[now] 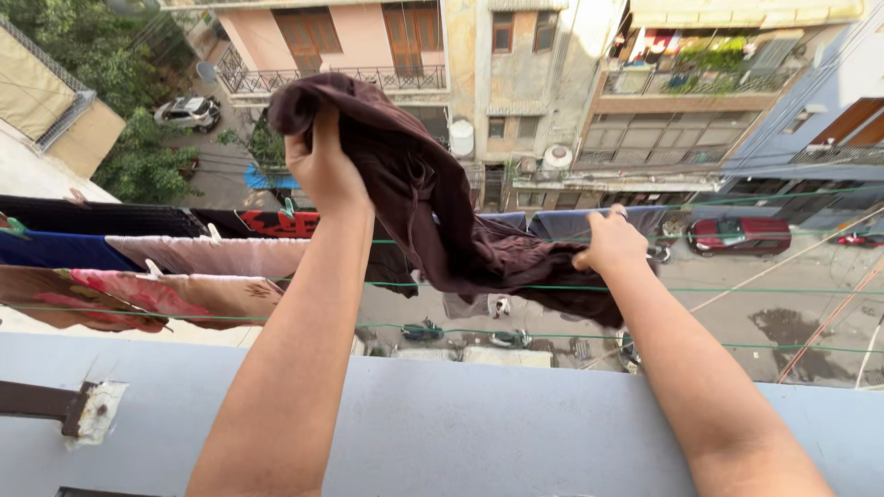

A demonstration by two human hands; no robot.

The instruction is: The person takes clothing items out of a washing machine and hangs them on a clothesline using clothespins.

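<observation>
The grey wall top (479, 423) is closest, and the person's two arms reach out over it, high above the street (737, 304). The left hand (322, 166) is shut tight on one end of a dark brown cloth (433, 212) and holds it up high, while the right hand (612, 244) pinches the other end lower down by the green lines (755, 290), so the cloth runs long from upper left down to the right. Other clothes (166, 267) are already hung and pegged on the left, but this cloth looks not yet spread flat or pegged

Sunlit street (737, 285) below, apartment buildings (516, 83) beyond grey ledge (479, 423).
</observation>
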